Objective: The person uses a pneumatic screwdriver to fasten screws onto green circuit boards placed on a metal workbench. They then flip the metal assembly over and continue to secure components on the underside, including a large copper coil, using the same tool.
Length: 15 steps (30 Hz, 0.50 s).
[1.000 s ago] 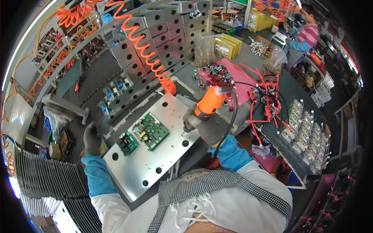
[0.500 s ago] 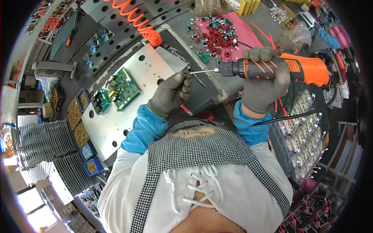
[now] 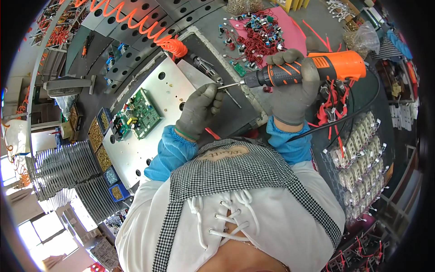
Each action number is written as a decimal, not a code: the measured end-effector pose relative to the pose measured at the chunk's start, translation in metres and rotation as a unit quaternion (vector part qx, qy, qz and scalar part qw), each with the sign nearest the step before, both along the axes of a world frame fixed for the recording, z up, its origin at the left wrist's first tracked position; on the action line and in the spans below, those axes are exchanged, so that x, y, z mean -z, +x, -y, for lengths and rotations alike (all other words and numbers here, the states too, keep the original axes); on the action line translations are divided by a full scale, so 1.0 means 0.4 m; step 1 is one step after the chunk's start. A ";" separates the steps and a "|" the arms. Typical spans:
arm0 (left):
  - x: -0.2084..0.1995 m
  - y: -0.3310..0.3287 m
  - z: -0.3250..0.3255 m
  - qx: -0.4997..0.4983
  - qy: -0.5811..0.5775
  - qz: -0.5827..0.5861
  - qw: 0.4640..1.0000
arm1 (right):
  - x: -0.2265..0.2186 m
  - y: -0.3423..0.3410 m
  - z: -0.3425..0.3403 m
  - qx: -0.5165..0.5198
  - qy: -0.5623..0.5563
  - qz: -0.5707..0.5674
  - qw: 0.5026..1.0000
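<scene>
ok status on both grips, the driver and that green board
Right grip holding orange-black power driver; left grip at its bit. Green circuit board lying on metal plate, apart from driver. Left blue sleeve overlaps plate's edge in view.

Bright windows (image 3: 47, 226) on my L, w/ beige wall (image 3: 25, 207) alongside; dk grey surface (image 3: 213, 25) in front of me; dim rack (image 3: 402, 183) on my R.

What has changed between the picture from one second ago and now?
The left hand moved rightward from the metal plate's left edge to the tip of the driver bit. The right hand swung the orange power driver away from over the plate to the right, bit now pointing left. Unchanged: the driver in the right hand and the green circuit boards on the plate.
</scene>
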<state>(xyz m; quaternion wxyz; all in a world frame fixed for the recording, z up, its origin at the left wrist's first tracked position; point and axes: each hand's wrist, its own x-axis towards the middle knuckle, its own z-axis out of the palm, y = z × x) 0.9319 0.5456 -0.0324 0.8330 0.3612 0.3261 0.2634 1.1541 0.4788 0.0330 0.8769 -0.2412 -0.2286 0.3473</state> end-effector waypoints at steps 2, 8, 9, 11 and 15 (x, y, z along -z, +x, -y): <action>0.014 0.011 -0.006 -0.015 0.064 -0.040 0.997 | -0.006 0.004 -0.019 0.025 -0.036 -0.035 0.998; -0.005 0.068 -0.028 -0.059 0.148 -0.132 0.978 | 0.049 0.088 -0.066 0.090 -0.067 -0.152 0.982; -0.013 0.089 -0.056 -0.080 0.144 -0.135 0.977 | 0.061 0.111 -0.065 0.100 -0.049 -0.164 0.980; 0.011 0.109 -0.140 -0.066 0.218 -0.178 0.957 | 0.041 0.164 -0.041 0.137 -0.002 -0.137 0.981; 0.074 0.175 -0.275 0.144 0.422 -0.322 0.835 | 0.033 0.277 0.043 0.227 0.011 -0.061 0.972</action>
